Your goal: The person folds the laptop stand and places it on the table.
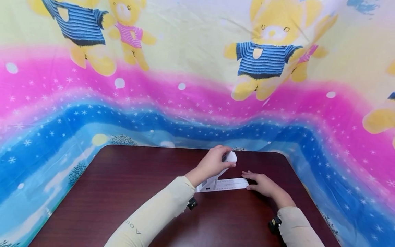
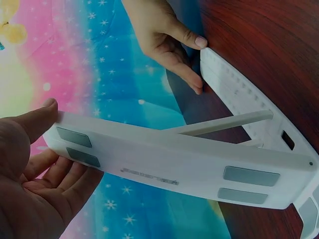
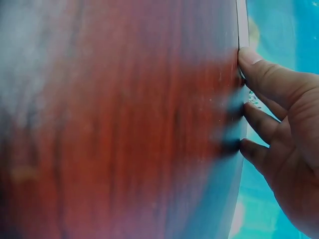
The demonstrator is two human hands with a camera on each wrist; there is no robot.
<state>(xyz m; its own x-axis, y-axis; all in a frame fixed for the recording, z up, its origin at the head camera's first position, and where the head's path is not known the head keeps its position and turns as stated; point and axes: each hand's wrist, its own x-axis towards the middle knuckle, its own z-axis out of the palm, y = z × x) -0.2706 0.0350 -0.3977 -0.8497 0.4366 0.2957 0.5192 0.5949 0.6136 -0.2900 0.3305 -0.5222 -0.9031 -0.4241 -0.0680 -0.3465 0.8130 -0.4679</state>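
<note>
Had folding stand [image 1: 219, 185] half raised, apparently not yet set. Pinched upper arm [image 2: 149, 152] with left hand [image 1: 212, 163], touched base [image 1: 234, 184] with spread right hand [image 1: 262, 184].

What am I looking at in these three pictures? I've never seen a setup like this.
There is no machine here: a person works bare-handed, with cameras worn on the head and both wrists. The wide picture is the head's view, looking forward and down. The other two come from the left and right wrists; the right one is partly blurred.

On the dark wood-grain table is a white folding stand, partly opened. The left hand holds its raised section between thumb and fingers. The right hand touches the end of its base. Bear-print cloth hangs behind.
</note>
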